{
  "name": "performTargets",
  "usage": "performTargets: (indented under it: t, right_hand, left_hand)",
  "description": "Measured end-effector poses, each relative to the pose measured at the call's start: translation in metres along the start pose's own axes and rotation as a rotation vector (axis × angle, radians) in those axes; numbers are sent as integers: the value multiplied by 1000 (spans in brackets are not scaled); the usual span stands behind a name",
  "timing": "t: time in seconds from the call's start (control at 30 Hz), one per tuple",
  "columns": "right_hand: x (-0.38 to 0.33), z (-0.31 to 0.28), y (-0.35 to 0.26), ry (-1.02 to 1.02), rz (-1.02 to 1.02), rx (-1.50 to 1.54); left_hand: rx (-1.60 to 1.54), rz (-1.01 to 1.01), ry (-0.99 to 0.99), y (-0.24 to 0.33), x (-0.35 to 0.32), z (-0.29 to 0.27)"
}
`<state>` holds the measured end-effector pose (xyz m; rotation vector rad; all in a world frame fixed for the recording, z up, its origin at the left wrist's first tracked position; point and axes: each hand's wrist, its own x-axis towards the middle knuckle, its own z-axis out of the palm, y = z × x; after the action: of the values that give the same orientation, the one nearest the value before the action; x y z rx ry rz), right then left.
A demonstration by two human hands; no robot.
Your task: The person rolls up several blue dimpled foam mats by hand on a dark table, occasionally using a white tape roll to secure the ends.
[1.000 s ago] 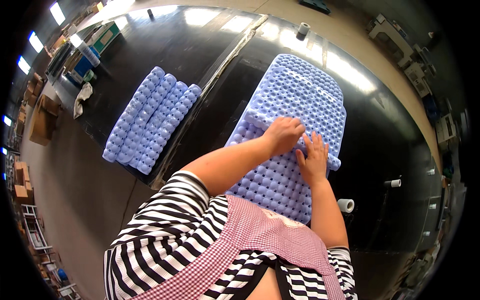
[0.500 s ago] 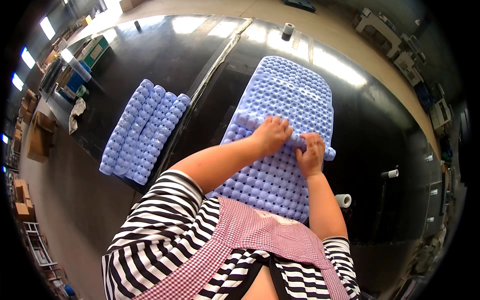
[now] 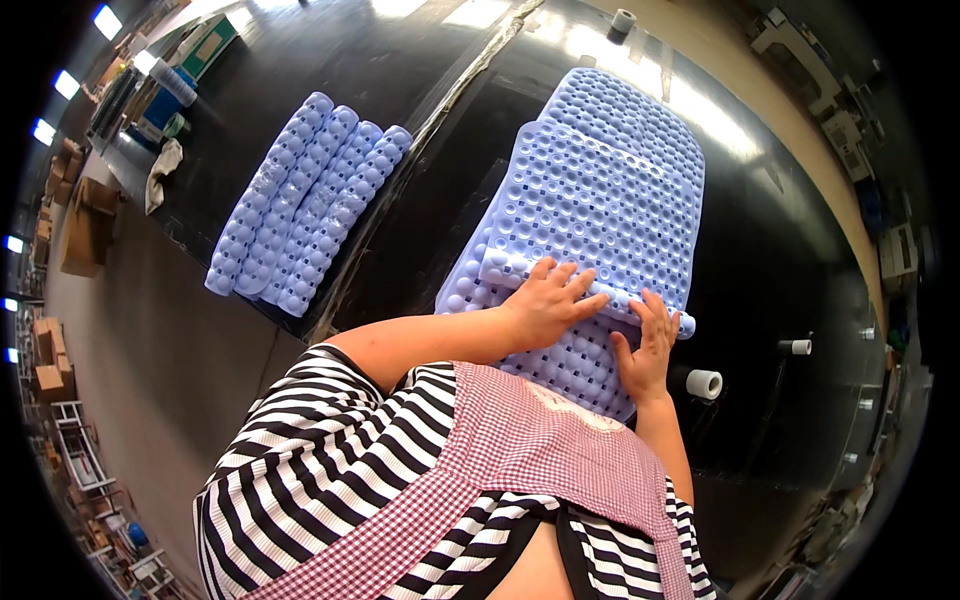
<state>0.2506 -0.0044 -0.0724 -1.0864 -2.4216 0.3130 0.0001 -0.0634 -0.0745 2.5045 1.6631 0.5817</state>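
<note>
At the far left a brown cardboard box (image 3: 88, 228) stands on the floor (image 3: 150, 340). Right of it, at the left edge of a glossy black surface (image 3: 330, 60), lies a crumpled whitish cloth (image 3: 164, 175), with a green box (image 3: 210, 48) farther back. Next comes a bundle of periwinkle, bumpy material (image 3: 305, 205), its four long ridges lying side by side and slanting toward the near edge. A pale strip (image 3: 475, 70) runs across the surface to the right of this bundle.

Then the left hand (image 3: 552, 303), coming in from a black-and-white striped sleeve (image 3: 320, 430), lies palm down on a rolled ridge (image 3: 507, 267) of the periwinkle mat (image 3: 610, 195); its grip is loose, the fingers spread over the ridge. The mat lies on the surface in front of the person, hollows showing beyond the ridge and rounded domes on the nearer part; whether it is one sheet or several, I cannot tell. The right hand (image 3: 650, 352) touches the ridge near its right end, fingers stretched forward and thumb apart, clamped on nothing. Farther right, a white roll (image 3: 706, 384) lies near the right forearm, with a smaller white roll (image 3: 797, 347) beyond it
</note>
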Motion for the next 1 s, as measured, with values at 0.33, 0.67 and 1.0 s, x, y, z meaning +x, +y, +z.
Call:
performTargets:
  t: [0.33,0.67,1.0]
  right_hand:
    - [97,17,40,78,4,-188]
    - [131,24,17,-134,15,-290]
    - [164,29,34,-127,-57,-319]
  left_hand:
    - [45,-194,-121,-61,107,-18]
    - [-246,-304,-193,-61,129,-18]
    - [108,-201,43,-73,106,1]
